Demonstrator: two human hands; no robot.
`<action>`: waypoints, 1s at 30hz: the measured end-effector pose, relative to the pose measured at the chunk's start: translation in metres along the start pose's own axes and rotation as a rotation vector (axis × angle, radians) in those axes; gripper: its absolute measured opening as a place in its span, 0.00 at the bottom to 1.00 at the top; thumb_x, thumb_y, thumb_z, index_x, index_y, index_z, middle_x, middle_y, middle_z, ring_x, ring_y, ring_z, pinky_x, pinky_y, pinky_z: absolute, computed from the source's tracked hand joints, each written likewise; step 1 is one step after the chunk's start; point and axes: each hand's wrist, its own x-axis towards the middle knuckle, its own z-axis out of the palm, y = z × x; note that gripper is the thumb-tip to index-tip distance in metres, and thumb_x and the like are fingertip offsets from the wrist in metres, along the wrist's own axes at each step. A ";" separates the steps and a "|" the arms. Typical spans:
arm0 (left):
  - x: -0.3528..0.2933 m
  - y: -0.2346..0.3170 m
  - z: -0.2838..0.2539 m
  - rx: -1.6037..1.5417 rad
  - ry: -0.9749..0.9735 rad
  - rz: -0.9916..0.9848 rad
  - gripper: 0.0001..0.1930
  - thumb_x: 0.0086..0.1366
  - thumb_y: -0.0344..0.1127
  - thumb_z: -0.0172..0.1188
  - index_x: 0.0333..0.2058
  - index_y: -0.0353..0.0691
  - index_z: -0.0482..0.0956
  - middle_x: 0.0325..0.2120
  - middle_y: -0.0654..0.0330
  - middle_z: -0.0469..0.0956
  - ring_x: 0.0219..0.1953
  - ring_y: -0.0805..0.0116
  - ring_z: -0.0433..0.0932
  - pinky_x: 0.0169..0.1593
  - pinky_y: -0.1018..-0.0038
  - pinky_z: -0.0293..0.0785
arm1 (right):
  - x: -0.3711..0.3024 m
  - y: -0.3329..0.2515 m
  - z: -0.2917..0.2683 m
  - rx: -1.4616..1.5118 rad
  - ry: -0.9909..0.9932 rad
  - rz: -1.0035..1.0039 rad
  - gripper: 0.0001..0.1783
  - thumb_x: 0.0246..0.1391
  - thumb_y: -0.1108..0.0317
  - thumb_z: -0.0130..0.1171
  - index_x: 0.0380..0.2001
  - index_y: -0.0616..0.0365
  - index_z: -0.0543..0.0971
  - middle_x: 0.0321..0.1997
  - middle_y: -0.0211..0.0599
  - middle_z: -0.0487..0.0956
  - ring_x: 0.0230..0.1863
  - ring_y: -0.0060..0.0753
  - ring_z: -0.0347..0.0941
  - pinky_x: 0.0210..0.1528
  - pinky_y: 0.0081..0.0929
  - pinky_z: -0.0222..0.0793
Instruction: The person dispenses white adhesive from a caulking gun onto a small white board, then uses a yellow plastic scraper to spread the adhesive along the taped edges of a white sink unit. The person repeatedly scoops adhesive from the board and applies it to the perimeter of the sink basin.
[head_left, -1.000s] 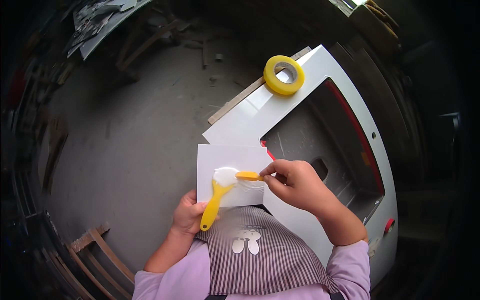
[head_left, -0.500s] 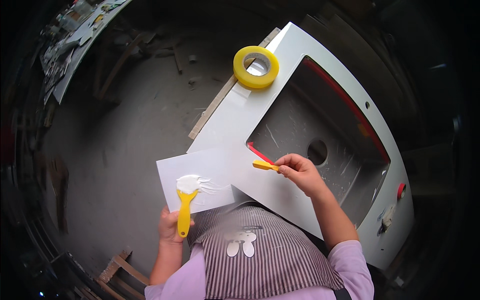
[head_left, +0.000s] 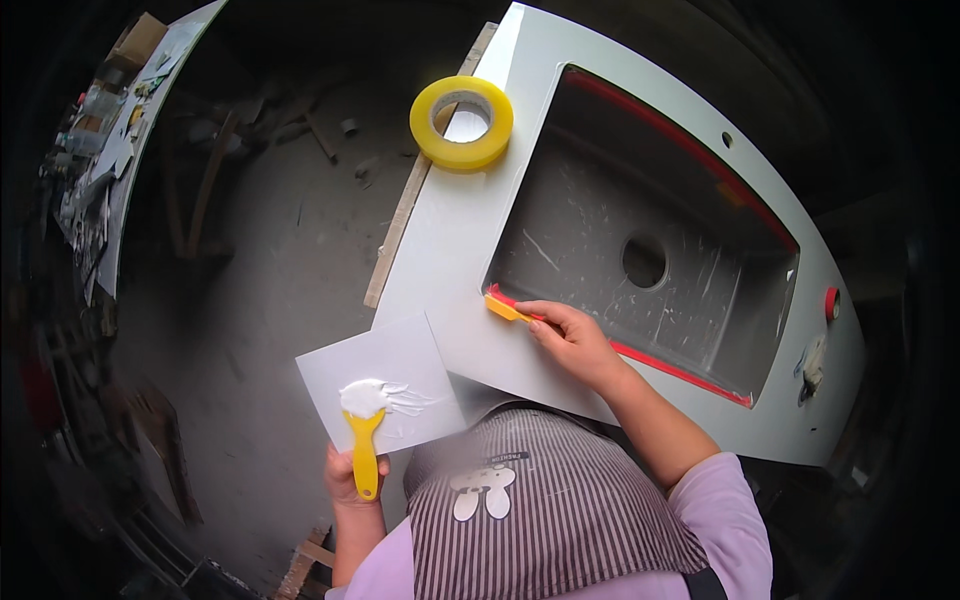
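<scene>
Presently, the right hand [head_left: 570, 338], mid-frame, has its grip closed on a small yellow scraper [head_left: 504, 308], thumb and fingers on the handle end. Blade lies to the left and slightly above the grip; long axis slants upper left to lower right, roughly along the near strip of red tape [head_left: 680, 375]. Blade tip sits at the left near corner of the grey sink [head_left: 575, 240], centre of frame, over the white worktop [head_left: 440, 265]; contact with the surface cannot be told. Right hand is clearly nearer this corner. Left hand [head_left: 350, 480], lower left, grips a white sheet [head_left: 415, 355] and a yellow spatula [head_left: 365, 462], its head in white paste [head_left: 363, 396]. Paste is down and left of the scraper, well apart.
</scene>
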 end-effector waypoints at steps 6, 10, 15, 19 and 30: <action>0.004 0.005 -0.007 0.006 0.016 -0.025 0.30 0.53 0.27 0.61 0.56 0.25 0.67 0.41 0.47 0.79 0.29 0.57 0.83 0.28 0.62 0.85 | 0.005 -0.003 0.003 -0.158 0.030 -0.077 0.18 0.62 0.67 0.54 0.53 0.56 0.78 0.45 0.45 0.80 0.45 0.37 0.77 0.51 0.30 0.70; 0.007 0.010 -0.013 0.097 -0.064 -0.073 0.32 0.55 0.32 0.66 0.58 0.33 0.66 0.45 0.53 0.79 0.38 0.61 0.83 0.30 0.65 0.84 | 0.003 -0.007 0.003 -0.189 0.033 -0.050 0.17 0.61 0.66 0.54 0.52 0.54 0.80 0.43 0.45 0.80 0.44 0.40 0.77 0.50 0.32 0.71; 0.007 0.009 -0.005 0.042 -0.008 -0.044 0.30 0.54 0.28 0.61 0.57 0.28 0.67 0.43 0.49 0.79 0.32 0.58 0.83 0.28 0.63 0.85 | 0.000 -0.027 -0.013 -0.431 -0.018 0.004 0.15 0.60 0.65 0.55 0.48 0.51 0.82 0.41 0.43 0.80 0.44 0.43 0.77 0.48 0.35 0.72; 0.007 0.009 -0.005 0.022 0.007 -0.028 0.30 0.53 0.26 0.59 0.56 0.25 0.67 0.43 0.45 0.79 0.29 0.56 0.83 0.28 0.61 0.85 | 0.001 -0.049 -0.028 -0.637 -0.054 -0.005 0.14 0.60 0.66 0.55 0.47 0.51 0.83 0.39 0.43 0.80 0.44 0.45 0.76 0.47 0.37 0.72; 0.010 0.013 -0.009 0.076 -0.051 -0.070 0.31 0.55 0.28 0.62 0.58 0.29 0.65 0.44 0.49 0.79 0.35 0.59 0.83 0.29 0.63 0.85 | 0.005 -0.025 0.000 -0.446 0.055 -0.076 0.14 0.60 0.66 0.55 0.48 0.51 0.82 0.37 0.44 0.79 0.42 0.47 0.76 0.47 0.37 0.72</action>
